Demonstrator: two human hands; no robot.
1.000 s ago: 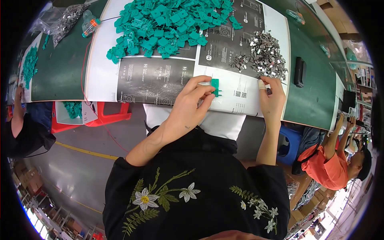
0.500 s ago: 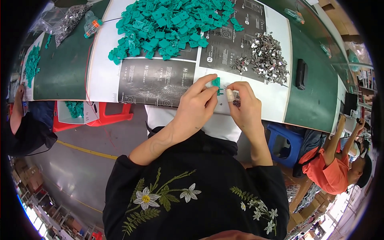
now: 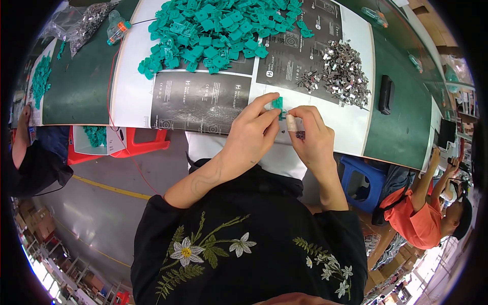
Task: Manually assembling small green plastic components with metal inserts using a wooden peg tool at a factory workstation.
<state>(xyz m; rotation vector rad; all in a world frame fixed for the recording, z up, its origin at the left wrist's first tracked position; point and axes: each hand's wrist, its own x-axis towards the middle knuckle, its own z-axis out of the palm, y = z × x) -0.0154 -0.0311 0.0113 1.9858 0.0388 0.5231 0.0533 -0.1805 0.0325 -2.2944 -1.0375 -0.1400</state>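
My left hand (image 3: pixel 252 127) is closed, pinching a small teal plastic part (image 3: pixel 277 103) between thumb and fingers near the table's front edge. Close to its right side, my right hand (image 3: pixel 313 137) has thumb and forefinger brought together at a tiny metal piece whose shape is too small to make out. A pale wrap covers its thumb tip. Several dark metal pieces (image 3: pixel 300 135) sit in the curl of that hand. Beyond my hands lies a big heap of teal plastic parts (image 3: pixel 213 33); to the right is a pile of small shiny metal clips (image 3: pixel 345 73).
A black oblong object (image 3: pixel 386 94) lies on the green tabletop (image 3: pixel 394 129) at right. Far left are a bag of metal pieces (image 3: pixel 87 25) and a clear orange-banded bottle (image 3: pixel 117 29). Red (image 3: pixel 147 141) and blue (image 3: pixel 360 184) stools stand below. Co-workers sit at both sides.
My right fingertips have come slightly nearer the teal part, and the tiny metal piece between them shows less. My left hand keeps its pinch almost unchanged. The view has shifted slightly.
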